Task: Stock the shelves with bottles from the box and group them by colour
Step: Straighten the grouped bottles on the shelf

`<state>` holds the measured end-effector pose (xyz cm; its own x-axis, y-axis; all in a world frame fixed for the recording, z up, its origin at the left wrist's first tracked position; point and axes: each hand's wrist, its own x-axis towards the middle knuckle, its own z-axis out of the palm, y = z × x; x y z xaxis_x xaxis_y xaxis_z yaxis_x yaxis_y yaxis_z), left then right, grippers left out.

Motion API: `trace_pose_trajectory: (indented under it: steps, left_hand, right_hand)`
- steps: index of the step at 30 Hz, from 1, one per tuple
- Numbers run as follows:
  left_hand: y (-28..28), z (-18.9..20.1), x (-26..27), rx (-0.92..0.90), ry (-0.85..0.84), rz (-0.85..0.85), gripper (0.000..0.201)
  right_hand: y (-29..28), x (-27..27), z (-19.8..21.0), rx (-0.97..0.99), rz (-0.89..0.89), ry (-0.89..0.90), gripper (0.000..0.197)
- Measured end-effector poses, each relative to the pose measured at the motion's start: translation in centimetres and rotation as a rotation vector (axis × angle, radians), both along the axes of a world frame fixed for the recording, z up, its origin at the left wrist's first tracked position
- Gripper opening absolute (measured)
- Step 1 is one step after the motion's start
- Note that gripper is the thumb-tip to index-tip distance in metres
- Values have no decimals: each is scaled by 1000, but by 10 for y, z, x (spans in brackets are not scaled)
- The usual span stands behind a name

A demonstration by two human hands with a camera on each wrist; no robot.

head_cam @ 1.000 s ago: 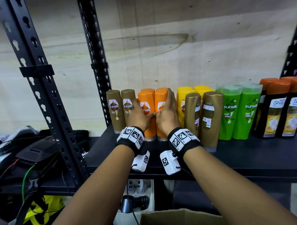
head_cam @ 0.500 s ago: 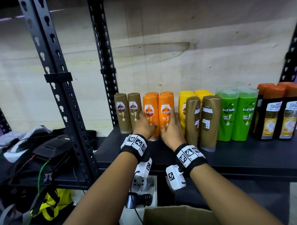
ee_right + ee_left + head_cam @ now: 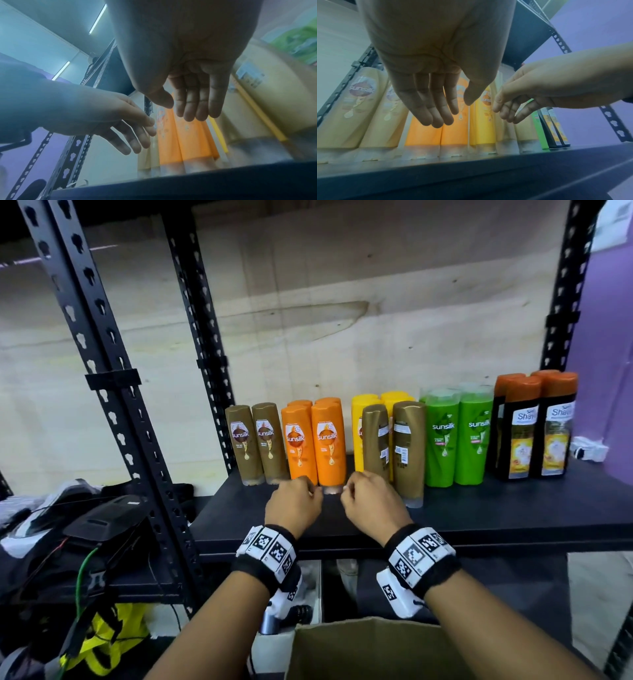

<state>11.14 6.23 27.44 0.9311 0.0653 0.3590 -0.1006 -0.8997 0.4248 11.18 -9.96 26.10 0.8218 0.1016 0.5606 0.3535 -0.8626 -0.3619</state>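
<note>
Bottles stand in a row on the black shelf (image 3: 479,508): two brown bottles (image 3: 255,445) at the left, then orange bottles (image 3: 315,441), yellow bottles (image 3: 364,405) with two gold-brown bottles (image 3: 394,446) in front of them, green bottles (image 3: 457,440), and black bottles with orange caps (image 3: 537,426). My left hand (image 3: 294,501) and right hand (image 3: 370,501) hover just in front of the orange bottles, empty. In the wrist views the fingers (image 3: 436,108) of the left hand and the fingers (image 3: 197,102) of the right hand hang relaxed and apart from the bottles.
A cardboard box (image 3: 376,648) sits below the shelf edge, its inside hidden. Black perforated uprights (image 3: 113,412) frame the rack at left, and another upright (image 3: 561,302) stands at right. Dark gear and cables (image 3: 75,535) lie on a lower surface to the left.
Both hands have let go of the orange bottles and drawn back toward me and down to the shelf front. The orange bottles stay upright in place.
</note>
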Motion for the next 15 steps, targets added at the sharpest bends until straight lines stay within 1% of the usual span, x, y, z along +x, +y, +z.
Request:
trace_pose_trajectory:
  steps: [4, 7, 9, 11, 12, 15]
  left_hand:
    - [-24, -1, -6, 65, -36, -24, 32]
    - [-42, 0, -5, 73, -41, -55, 32]
    - [-53, 2, -2, 47, -53, -94, 31]
    - [-63, 5, 2, 6, -71, -132, 32]
    - [-68, 6, 5, -10, -78, -145, 34]
    - [-80, 8, 13, -93, -96, -198, 45]
  right_hand:
    - [-26, -10, 5, -25, -36, 26, 27]
    - [-48, -15, 8, -3, -73, 47, 25]
    - [-63, -17, 10, 45, -91, 44, 20]
    - [-76, -16, 9, 152, -103, 4, 14]
    - [-83, -15, 8, 206, -109, -21, 16]
    - [-97, -8, 3, 322, -111, -44, 42]
